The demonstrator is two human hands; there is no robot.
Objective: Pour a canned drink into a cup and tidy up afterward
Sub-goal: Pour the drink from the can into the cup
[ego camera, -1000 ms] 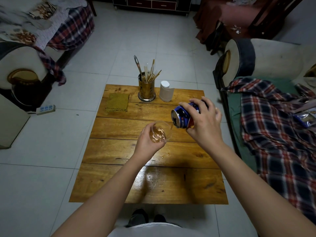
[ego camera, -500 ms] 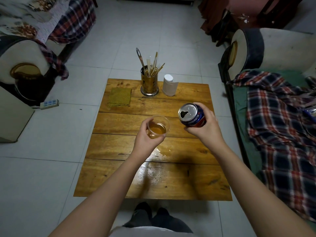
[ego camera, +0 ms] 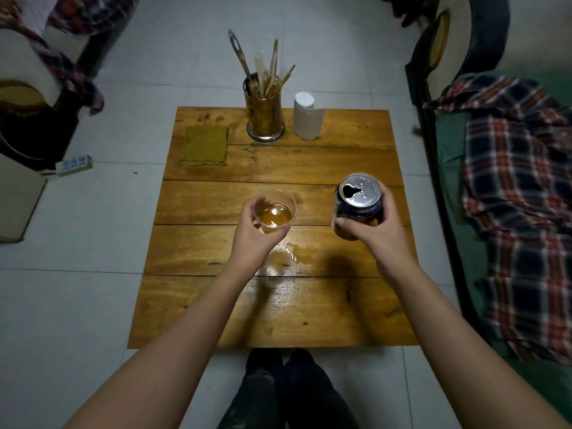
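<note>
Holding Cup and Can Above the Table

Gripping an upright blue can (ego camera: 359,209), the right hand (ego camera: 373,230) hides much of its label; white print shows but is too small to read. The left hand (ego camera: 253,230) curls round a clear cup (ego camera: 275,213) of amber drink over the wooden table (ego camera: 278,305), beside a wet patch (ego camera: 288,258).
</note>
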